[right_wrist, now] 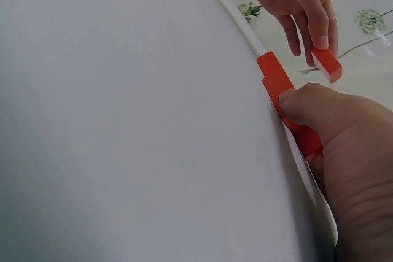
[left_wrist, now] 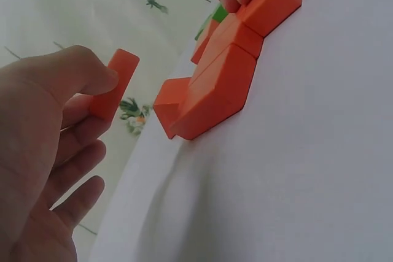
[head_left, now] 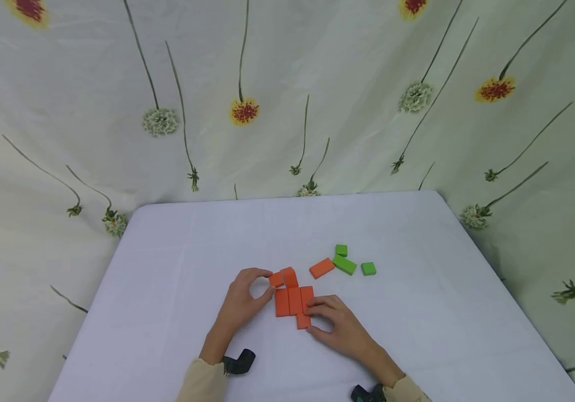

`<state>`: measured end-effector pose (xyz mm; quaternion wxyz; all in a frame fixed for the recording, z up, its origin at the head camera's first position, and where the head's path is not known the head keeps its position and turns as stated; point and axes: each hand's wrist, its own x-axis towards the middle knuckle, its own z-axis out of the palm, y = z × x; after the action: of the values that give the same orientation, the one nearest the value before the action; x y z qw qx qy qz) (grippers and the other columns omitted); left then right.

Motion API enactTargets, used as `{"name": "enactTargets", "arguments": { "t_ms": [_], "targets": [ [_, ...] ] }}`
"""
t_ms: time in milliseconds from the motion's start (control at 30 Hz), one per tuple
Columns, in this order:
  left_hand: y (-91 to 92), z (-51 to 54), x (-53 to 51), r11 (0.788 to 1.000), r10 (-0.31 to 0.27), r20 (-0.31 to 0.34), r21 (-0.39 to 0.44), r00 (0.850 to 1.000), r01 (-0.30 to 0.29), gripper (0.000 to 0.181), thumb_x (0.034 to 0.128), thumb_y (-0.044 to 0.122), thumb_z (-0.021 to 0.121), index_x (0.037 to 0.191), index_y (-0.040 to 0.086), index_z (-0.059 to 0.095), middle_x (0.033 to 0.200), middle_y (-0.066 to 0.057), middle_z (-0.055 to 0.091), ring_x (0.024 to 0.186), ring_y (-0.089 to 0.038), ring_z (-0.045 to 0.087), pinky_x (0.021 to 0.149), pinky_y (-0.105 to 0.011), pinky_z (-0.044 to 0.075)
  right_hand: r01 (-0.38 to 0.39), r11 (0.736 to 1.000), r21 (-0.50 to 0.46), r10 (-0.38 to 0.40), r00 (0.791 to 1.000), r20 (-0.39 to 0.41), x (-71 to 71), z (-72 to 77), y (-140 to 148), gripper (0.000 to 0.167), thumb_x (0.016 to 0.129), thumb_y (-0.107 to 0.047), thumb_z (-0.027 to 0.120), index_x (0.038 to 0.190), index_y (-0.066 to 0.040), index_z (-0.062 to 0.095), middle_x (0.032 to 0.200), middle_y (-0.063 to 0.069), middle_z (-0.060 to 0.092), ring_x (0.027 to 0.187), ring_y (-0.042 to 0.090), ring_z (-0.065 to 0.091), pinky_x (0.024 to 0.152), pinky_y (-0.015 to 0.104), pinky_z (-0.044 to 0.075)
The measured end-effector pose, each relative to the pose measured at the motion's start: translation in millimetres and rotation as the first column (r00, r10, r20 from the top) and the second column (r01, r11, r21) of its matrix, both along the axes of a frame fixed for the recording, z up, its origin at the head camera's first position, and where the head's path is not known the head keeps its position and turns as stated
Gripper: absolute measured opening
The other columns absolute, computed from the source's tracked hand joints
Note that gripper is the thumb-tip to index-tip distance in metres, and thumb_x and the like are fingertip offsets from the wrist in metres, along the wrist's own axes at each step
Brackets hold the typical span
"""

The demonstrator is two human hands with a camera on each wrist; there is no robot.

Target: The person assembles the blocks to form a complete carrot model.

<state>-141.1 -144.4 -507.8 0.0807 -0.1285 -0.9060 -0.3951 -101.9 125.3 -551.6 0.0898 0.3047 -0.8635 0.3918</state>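
Flat orange blocks [head_left: 295,301] lie joined in a group on the white table, with a smaller one [head_left: 303,321] at the near right. My left hand [head_left: 244,296], at the group's far left, pinches a small orange block [head_left: 276,280] between thumb and finger; the left wrist view shows this block [left_wrist: 120,84] held off the table, apart from the group [left_wrist: 221,78]. Beside it stands a curved-top orange block [head_left: 290,277]. My right hand [head_left: 338,326] grips the group's near right end, thumb against the blocks [right_wrist: 277,84] in the right wrist view.
Beyond the group, to the right, lie a loose orange block [head_left: 322,268], a longer green block [head_left: 345,264] and two small green blocks [head_left: 341,250], [head_left: 368,268]. A cloth printed with flowers [head_left: 358,139] hangs behind the table [head_left: 192,240].
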Motion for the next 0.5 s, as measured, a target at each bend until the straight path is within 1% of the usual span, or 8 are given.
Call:
{"name": "enactTargets", "arguments": {
  "t_ms": [100,200,333,500],
  "targets": [
    [-0.1,-1.3,9.6,0.999,-0.031,-0.032,-0.008,0.999,0.031,0.033,0.0875,0.013,0.082,0.118,0.013,0.071,0.115,-0.001,0.071,0.118,-0.023,0.062,0.102,-0.047,0.056,-0.001,1.0,0.0,0.001,1.0,-0.005,0.4,-0.2,0,0.034,0.084,-0.016,0.087,0.116,-0.018,0.076,0.126,-0.006,0.067,0.12,0.014,0.059,0.102,0.034,0.057],
    [-0.1,-2.2,18.4,0.998,-0.066,-0.045,-0.008,0.997,0.065,0.032,0.0857,0.013,0.084,0.116,0.016,0.072,0.113,0.003,0.071,0.116,-0.021,0.062,0.1,-0.046,0.057,0.005,1.0,-0.001,-0.005,1.0,-0.01,0.5,0.1,-1,0.034,0.083,-0.016,0.087,0.115,-0.018,0.077,0.126,-0.007,0.067,0.12,0.014,0.059,0.102,0.034,0.057],
    [-0.9,-4.6,27.7,0.994,-0.111,-0.028,0.007,0.993,0.112,0.033,0.0829,0.012,0.086,0.112,0.019,0.072,0.111,0.009,0.069,0.115,-0.016,0.062,0.101,-0.043,0.057,0.006,1.0,-0.002,-0.006,1.0,-0.01,0.9,0.7,-1,0.033,0.083,-0.016,0.088,0.115,-0.018,0.077,0.126,-0.007,0.067,0.12,0.014,0.059,0.103,0.035,0.057],
    [-0.6,-9.3,33.8,0.985,-0.173,-0.026,0.026,0.985,0.173,0.033,0.0814,0.012,0.087,0.11,0.02,0.072,0.111,0.011,0.069,0.115,-0.014,0.062,0.102,-0.04,0.056,0.002,1.0,0.006,-0.002,1.0,-0.015,0.2,0.8,-1,0.033,0.083,-0.016,0.087,0.115,-0.017,0.077,0.126,-0.006,0.067,0.12,0.015,0.06,0.102,0.035,0.057]
  ]
}}
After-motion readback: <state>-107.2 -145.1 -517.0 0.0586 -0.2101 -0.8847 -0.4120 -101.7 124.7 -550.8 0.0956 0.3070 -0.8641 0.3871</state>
